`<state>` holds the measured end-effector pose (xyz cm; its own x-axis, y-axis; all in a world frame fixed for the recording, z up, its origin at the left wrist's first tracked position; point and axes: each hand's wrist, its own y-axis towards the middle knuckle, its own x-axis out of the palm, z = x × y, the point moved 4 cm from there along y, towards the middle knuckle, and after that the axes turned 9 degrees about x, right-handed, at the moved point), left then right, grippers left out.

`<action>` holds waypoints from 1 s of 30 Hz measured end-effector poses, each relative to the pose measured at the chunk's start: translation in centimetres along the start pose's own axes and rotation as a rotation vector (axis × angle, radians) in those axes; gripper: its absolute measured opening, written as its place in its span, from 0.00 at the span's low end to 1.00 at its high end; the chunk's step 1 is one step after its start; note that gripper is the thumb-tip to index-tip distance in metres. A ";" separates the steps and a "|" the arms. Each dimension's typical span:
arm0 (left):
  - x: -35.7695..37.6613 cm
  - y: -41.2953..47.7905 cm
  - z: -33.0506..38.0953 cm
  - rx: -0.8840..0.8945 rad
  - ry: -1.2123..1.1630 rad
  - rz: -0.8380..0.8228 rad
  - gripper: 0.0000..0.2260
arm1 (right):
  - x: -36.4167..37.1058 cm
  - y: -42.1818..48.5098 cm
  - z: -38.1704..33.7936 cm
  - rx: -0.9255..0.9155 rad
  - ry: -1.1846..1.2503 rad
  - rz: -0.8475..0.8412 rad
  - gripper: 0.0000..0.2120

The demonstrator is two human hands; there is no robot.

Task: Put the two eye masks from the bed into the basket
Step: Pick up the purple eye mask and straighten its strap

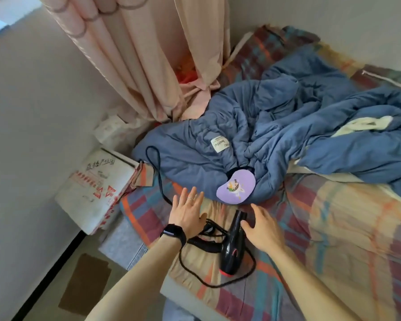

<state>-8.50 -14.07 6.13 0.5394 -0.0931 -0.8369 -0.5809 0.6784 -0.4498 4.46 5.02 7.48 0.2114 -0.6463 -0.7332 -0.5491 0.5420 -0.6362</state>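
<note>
A purple eye mask [236, 186] with a cartoon print lies on the edge of the blue quilt [276, 135], its black strap tucked behind it. My left hand [187, 210], with a ring and a black watch, hovers flat and open just left of the mask. My right hand [262, 225] is open below the mask, over the barrel of a black hair dryer [233, 245]. Only one eye mask shows. No basket is in view.
The hair dryer's black cord [195, 269] loops over the checked bedsheet [333, 239] and up onto the quilt. A white printed box [95, 191] stands on the floor left of the bed. Pink curtains [130, 54] hang behind it.
</note>
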 end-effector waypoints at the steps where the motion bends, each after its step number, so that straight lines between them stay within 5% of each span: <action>1: 0.7 2.0 -0.9 0.020 0.015 -0.039 0.32 | 0.5 1.5 -0.2 0.094 0.098 -0.024 0.34; 8: 4.7 10.3 -5.1 0.116 0.017 -0.132 0.32 | 4.4 9.9 -1.7 0.564 0.722 0.034 0.31; 11: 6.8 12.1 -6.5 0.132 0.011 -0.199 0.31 | 5.8 12.2 -1.9 0.643 0.871 0.071 0.19; 15: 7.7 12.6 -6.9 0.078 -0.062 -0.235 0.30 | 6.2 13.3 -1.3 0.592 0.944 0.075 0.09; 20: 4.0 9.9 -2.3 -0.116 -0.510 -0.003 0.27 | 3.8 7.9 -1.1 0.457 0.987 0.055 0.03; 24: 1.6 5.7 3.4 -0.134 -0.866 -0.027 0.33 | 3.5 1.4 0.7 0.396 1.169 -0.029 0.03; 30: 1.2 -1.5 10.5 -0.114 -0.835 0.050 0.21 | 3.7 -8.5 4.9 0.246 1.241 -0.163 0.06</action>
<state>-0.53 -7.55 9.06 0.7590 0.5345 -0.3717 -0.6497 0.5854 -0.4849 13.87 0.73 8.99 -0.7056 -0.7085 -0.0112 -0.3965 0.4079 -0.8224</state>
